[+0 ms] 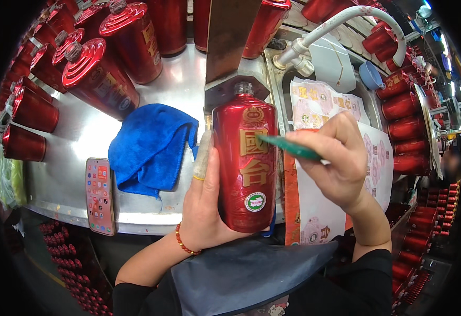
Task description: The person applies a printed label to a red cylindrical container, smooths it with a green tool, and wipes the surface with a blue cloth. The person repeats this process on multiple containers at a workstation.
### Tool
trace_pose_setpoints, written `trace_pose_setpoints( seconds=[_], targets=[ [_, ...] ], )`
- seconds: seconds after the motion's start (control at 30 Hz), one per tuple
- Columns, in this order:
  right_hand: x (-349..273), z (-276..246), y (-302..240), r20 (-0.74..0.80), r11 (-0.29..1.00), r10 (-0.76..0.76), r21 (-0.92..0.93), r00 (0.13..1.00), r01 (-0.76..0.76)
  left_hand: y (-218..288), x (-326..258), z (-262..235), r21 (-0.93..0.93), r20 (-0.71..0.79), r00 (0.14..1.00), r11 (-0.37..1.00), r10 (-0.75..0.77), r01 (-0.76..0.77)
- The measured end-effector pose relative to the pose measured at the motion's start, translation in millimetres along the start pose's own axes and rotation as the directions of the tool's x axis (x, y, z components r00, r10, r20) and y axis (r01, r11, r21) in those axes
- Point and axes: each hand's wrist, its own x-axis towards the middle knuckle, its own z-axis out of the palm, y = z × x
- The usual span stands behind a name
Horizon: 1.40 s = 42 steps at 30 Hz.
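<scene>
A shiny red bottle [246, 210] with raised gold characters and a round green-and-white sticker lies in front of me, its clear neck pointing away. My left hand [205, 208] is wrapped round its left side and lower end; one finger wears a pale cover with a yellow band. Pinched in my right hand [341, 163] is a slim green pointed tool [299, 148], its exact kind unclear. The tip is at the right edge of the upper gold character; whether it touches cannot be told. Left of the bottle lies a crumpled blue cloth [149, 147].
A phone [100, 196] rests near the metal table's [72, 203] front edge. Several red bottles [101, 79] stand at the far left. Printed sheets [320, 200] lie at right, by a sink with a curved faucet [341, 21] and a blue cup [370, 75]. A brown upright post [230, 37] rises beyond the bottle.
</scene>
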Motion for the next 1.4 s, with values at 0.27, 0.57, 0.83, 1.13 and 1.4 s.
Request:
trace_pose_setpoints(
  seconds=[0.27, 0.57, 0.83, 1.13, 1.4],
  targets=[
    [1.9, 0.5, 11.0, -0.049, 0.962, 0.24, 0.144, 0.97, -0.231, -1.9, -1.7, 3.1, -0.022, -0.03, 1.0, 1.0, -0.002, 0.002],
    [28.9, -22.2, 38.5, -0.002, 0.904, 0.401, 0.162, 0.916, -0.395, 13.7, 5.0, -24.2, 0.232, 0.025, 0.998, 0.971, 0.06, -0.064],
    [-3.3, -21.9, 22.3, 0.015, 0.765, 0.541, 0.405, 0.841, -0.5, 31.6, 51.0, -48.3, 0.342, 0.343, 0.919, 0.885, 0.196, -0.317],
    [-30.4, -34.6, 9.8, -0.004, 0.692, 0.622, 0.472, 0.783, -0.547, 9.6, 90.5, -51.8, 0.363, 0.303, 0.886, 0.817, 0.351, -0.448],
    [-58.1, -30.1, -2.6, 0.031, 0.608, 0.671, 0.547, 0.74, -0.575, -5.9, 60.8, -61.9, 0.293, 0.21, 0.919, 0.875, 0.334, -0.385]
  ],
)
